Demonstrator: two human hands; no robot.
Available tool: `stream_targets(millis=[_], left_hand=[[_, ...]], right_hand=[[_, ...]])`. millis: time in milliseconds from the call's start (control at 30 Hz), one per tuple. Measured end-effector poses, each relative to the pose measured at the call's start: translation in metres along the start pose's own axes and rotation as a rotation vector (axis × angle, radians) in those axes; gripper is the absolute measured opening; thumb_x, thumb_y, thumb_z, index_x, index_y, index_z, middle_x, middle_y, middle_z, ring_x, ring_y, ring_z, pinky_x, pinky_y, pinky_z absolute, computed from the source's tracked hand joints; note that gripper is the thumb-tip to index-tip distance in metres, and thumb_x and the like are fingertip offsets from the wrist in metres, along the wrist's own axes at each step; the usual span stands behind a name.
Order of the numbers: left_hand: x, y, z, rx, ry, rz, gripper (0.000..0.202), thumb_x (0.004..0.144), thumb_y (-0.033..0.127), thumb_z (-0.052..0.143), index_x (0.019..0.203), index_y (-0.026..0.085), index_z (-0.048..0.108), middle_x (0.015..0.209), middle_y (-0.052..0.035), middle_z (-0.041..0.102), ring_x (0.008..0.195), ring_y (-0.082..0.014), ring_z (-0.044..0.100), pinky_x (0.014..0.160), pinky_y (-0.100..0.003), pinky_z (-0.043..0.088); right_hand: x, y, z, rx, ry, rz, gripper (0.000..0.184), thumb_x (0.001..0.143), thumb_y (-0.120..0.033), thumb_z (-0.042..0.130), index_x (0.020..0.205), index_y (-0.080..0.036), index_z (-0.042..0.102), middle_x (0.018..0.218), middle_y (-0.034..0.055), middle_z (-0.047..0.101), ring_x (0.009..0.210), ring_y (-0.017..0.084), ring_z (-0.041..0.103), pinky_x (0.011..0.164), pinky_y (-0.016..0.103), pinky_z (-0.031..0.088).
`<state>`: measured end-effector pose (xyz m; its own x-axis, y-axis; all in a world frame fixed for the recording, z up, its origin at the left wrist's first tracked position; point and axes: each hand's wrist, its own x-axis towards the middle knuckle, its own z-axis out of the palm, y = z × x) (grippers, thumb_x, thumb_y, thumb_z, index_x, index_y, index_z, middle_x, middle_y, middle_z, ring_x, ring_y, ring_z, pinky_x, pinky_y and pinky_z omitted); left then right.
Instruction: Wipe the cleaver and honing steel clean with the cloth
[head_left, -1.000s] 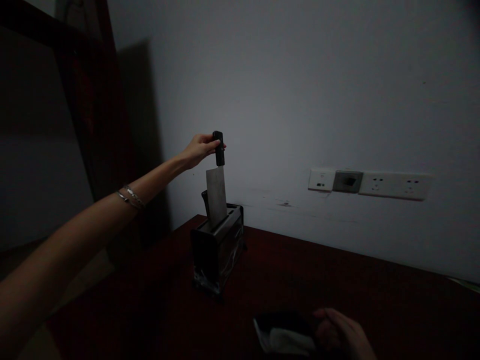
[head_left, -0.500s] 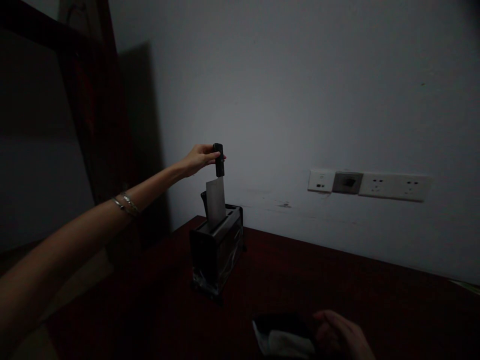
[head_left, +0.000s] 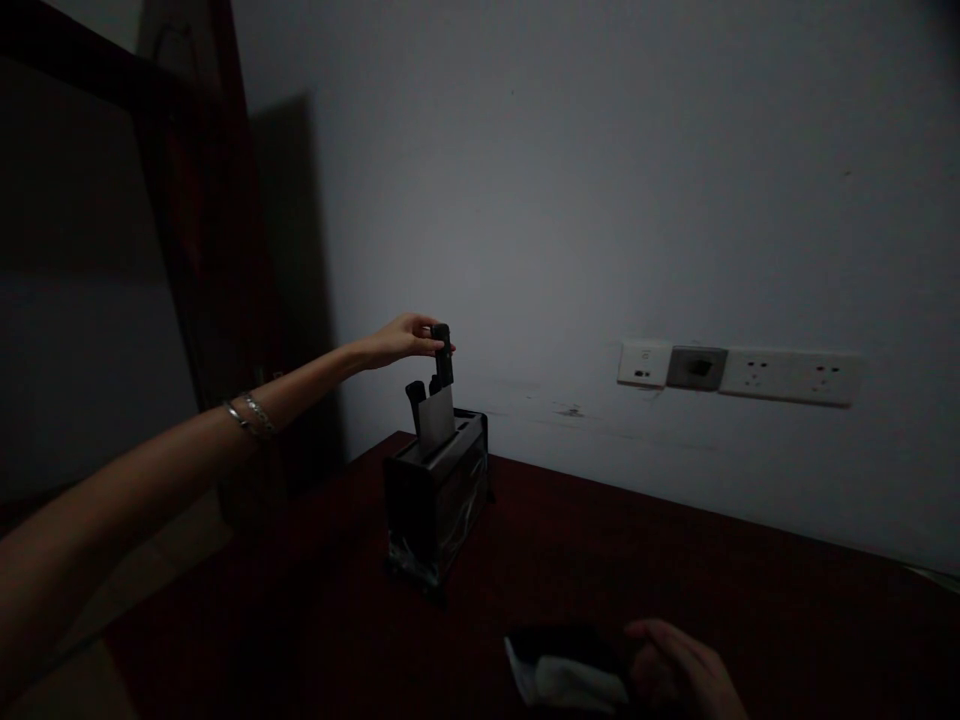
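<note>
My left hand (head_left: 411, 340) is closed round the black handle of a kitchen knife (head_left: 436, 418) with a broad, cleaver-like blade. The blade points down, its lower part hidden inside a slot of the dark, shiny knife block (head_left: 435, 500). Other black handles (head_left: 415, 400) stick up from the block just behind the blade. At the bottom edge, my right hand (head_left: 686, 665) has its fingers curled beside a dark thing with pale grey-white parts (head_left: 574, 682). What the right fingers hold, if anything, is lost in shadow.
The block stands on a dark red tabletop (head_left: 570, 540) near its far left corner, close to the pale wall (head_left: 570, 220). A row of switches and sockets (head_left: 787, 376) is on the wall at right. A dark wooden frame (head_left: 195, 200) rises at left.
My left hand has moved down with the knife, and less of the blade shows above the block. My right hand and the dark thing beside it have hardly moved.
</note>
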<state>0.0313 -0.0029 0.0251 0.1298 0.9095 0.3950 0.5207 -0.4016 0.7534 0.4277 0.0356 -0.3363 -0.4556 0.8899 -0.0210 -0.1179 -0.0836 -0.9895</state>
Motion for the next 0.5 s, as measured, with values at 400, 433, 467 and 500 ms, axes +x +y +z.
stream_targets(millis=[400,433,467,500], left_hand=[[-0.002,-0.008,-0.004,0.501,-0.208,0.009,0.037,0.062,0.029,0.065,0.097,0.017,0.062,0.097,-0.0078,0.064,0.088,-0.0178,0.057,0.079,-0.028,0.039],[-0.002,-0.009,-0.004,0.57,-0.199,0.012,0.039,0.061,0.031,0.066,0.098,0.017,0.062,0.101,-0.008,0.063,0.092,-0.0188,0.055,0.081,-0.029,0.038],[-0.002,-0.009,-0.003,0.636,-0.187,0.007,0.042,0.059,0.033,0.068,0.098,0.017,0.062,0.104,-0.0084,0.061,0.096,-0.02,0.053,0.082,-0.029,0.037],[-0.002,-0.01,-0.002,0.694,-0.186,0.002,0.044,0.058,0.035,0.069,0.098,0.017,0.061,0.107,-0.0089,0.058,0.098,-0.021,0.051,0.083,-0.029,0.036]], right_hand=[[-0.003,-0.003,0.003,0.016,-0.005,-0.031,0.043,0.07,-0.056,0.054,0.077,-0.015,0.064,0.051,0.0034,0.062,0.047,0.016,0.057,0.043,0.024,0.04],[-0.004,-0.004,0.003,0.015,-0.001,-0.028,0.043,0.07,-0.056,0.055,0.077,-0.015,0.065,0.051,0.0036,0.062,0.047,0.016,0.057,0.043,0.024,0.04],[-0.004,-0.005,0.004,0.014,-0.001,-0.026,0.043,0.069,-0.056,0.055,0.077,-0.015,0.065,0.052,0.0038,0.063,0.047,0.016,0.057,0.043,0.024,0.041],[-0.005,-0.006,0.005,0.014,-0.002,-0.025,0.042,0.069,-0.056,0.056,0.077,-0.015,0.065,0.052,0.004,0.063,0.047,0.016,0.057,0.043,0.024,0.041]])
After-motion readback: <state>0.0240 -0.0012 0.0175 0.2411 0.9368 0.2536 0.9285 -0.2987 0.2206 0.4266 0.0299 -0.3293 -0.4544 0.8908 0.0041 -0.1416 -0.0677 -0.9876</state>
